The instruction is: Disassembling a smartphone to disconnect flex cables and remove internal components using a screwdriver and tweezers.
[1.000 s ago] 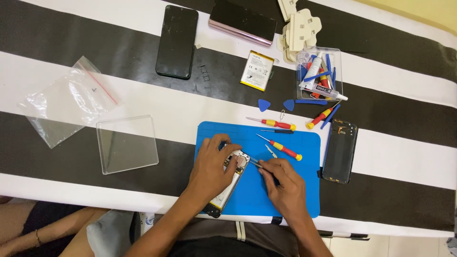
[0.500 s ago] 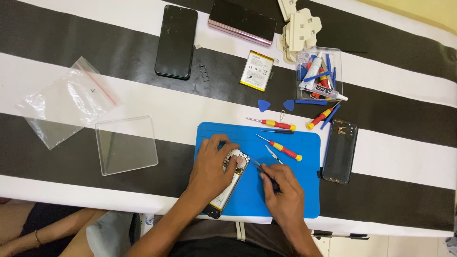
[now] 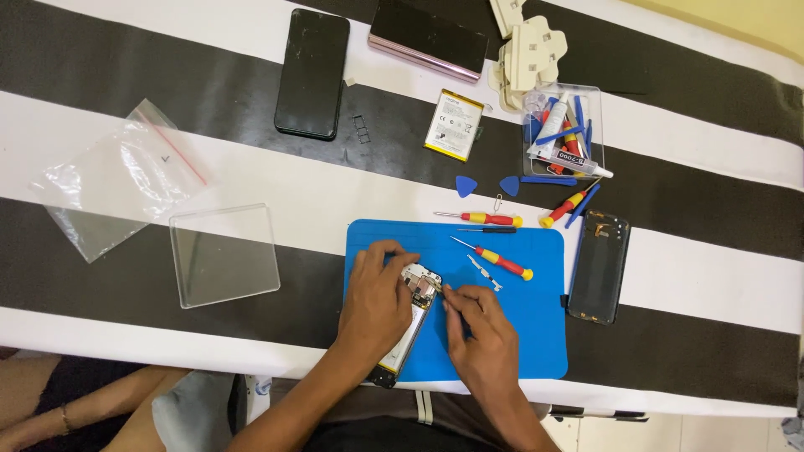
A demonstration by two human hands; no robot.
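Observation:
An opened phone (image 3: 416,289) with its back cover off lies on a blue work mat (image 3: 528,335) near the table's front edge. My left hand (image 3: 377,305) lies over the phone and holds it down against the mat. My right hand (image 3: 477,331) is beside it, fingertips pinched at the phone's upper right corner; I cannot make out whether they hold a small part or a tool. A red and yellow screwdriver (image 3: 501,261) and metal tweezers (image 3: 484,273) lie on the mat just beyond my right hand.
On the striped table: a black back cover (image 3: 598,266) right of the mat, another screwdriver (image 3: 486,218), blue picks (image 3: 466,186), a clear tool box (image 3: 563,134), a battery (image 3: 453,125), a black phone (image 3: 311,72), a clear square lid (image 3: 224,254), a plastic bag (image 3: 126,180).
My right hand has moved left, from the mat's middle to the phone's upper corner. The dark slim tool seen in it earlier no longer shows. The left hand stays on the phone.

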